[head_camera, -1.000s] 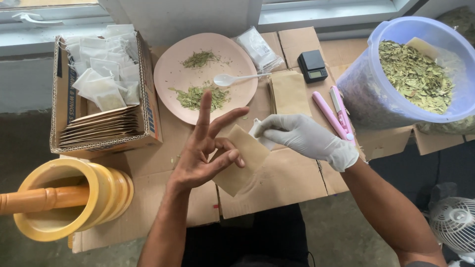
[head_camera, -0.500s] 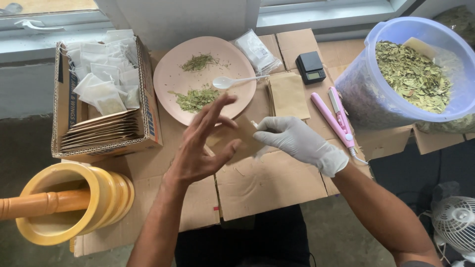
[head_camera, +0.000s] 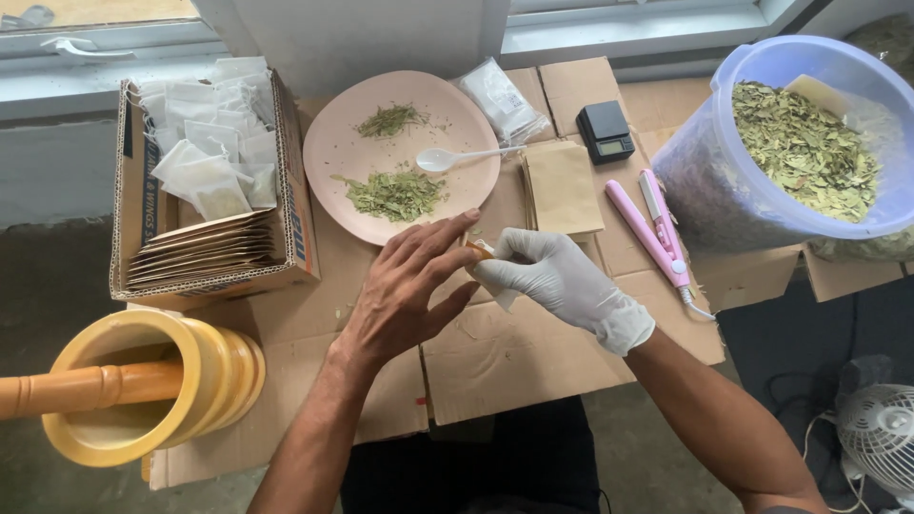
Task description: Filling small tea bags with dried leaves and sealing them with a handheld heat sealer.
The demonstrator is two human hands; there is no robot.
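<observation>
My left hand (head_camera: 405, 290), bare, lies back up over the cardboard-covered table (head_camera: 514, 366), its fingertips meeting a small brown paper packet (head_camera: 479, 249). My right hand (head_camera: 562, 281), in a white glove, grips the same packet from the right. Most of the packet is hidden between the two hands. Just beyond them stands a pink plate (head_camera: 328, 143) with two heaps of dried green herb (head_camera: 392, 192) and a white plastic spoon (head_camera: 457, 157).
A stack of brown pouches (head_camera: 564, 186), a small black scale (head_camera: 606, 131) and a pink sealing tong (head_camera: 657, 228) lie to the right. A translucent tub of dried leaves (head_camera: 804, 143) stands far right. At left are a cardboard box of sachets (head_camera: 205, 186) and a yellow mortar with wooden pestle (head_camera: 143, 381).
My left hand has turned from palm up with fingers spread to back up with fingers together on the packet. Both hands have moved up towards the plate.
</observation>
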